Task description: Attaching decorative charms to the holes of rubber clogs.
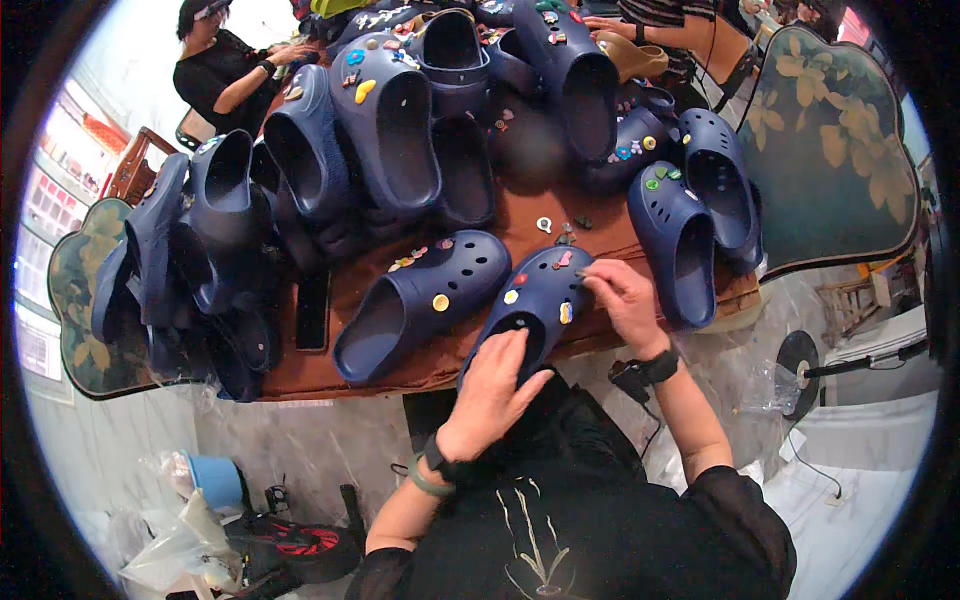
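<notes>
Hands (488,395) (632,308) around open-mouthed navy clog (541,287)

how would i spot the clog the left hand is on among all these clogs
Start at the brown tablecloth and look along its near edge. Just right of the navy clog with a round yellow charm lies the target clog. It alone has the person's left hand at its opening, below a white flower charm.

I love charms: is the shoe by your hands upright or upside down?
Upright: the blue clog has its charms and foot opening facing up.
</notes>
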A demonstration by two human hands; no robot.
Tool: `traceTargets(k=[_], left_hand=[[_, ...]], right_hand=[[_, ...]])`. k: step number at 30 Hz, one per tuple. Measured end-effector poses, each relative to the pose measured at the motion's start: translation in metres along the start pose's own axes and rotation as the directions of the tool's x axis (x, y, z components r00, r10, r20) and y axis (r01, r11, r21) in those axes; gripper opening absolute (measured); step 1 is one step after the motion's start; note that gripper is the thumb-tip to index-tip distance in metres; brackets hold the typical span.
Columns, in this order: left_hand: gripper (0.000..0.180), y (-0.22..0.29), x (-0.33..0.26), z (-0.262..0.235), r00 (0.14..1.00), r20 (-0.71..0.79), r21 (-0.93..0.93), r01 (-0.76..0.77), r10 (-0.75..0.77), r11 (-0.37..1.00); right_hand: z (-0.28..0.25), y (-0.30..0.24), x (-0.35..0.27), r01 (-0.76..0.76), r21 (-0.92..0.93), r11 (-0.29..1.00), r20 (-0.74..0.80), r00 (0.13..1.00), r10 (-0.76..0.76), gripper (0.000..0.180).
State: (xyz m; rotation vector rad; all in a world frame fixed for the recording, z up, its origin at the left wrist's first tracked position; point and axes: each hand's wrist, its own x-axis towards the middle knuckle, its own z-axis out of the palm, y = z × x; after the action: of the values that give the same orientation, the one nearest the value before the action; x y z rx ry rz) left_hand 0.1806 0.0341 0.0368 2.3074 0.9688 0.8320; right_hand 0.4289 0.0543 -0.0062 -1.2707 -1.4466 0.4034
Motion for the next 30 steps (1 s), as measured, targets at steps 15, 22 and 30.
traceTargets(k=[15, 22, 30], left_hand=[[0.035, -0.027, -0.021, 0.041, 0.925, 0.379, -0.042, 0.058, -0.038, 0.997], [0.014, -0.033, -0.014, 0.048, 0.992, 0.115, -0.072, -0.044, 0.052, 0.996], [0.012, -0.036, -0.017, 0.052, 0.991, 0.075, -0.109, -0.100, 0.109, 0.989]], right_hand=[[-0.001, -0.018, -0.017, 0.451, -0.394, 0.801, 0.226, 0.892, -0.391, 0.026], [-0.017, -0.032, -0.006, 0.413, -0.454, 0.790, 0.432, 0.877, -0.210, 0.031], [-0.022, -0.028, -0.008, 0.468, -0.442, 0.765, 0.504, 0.835, -0.220, 0.038]])
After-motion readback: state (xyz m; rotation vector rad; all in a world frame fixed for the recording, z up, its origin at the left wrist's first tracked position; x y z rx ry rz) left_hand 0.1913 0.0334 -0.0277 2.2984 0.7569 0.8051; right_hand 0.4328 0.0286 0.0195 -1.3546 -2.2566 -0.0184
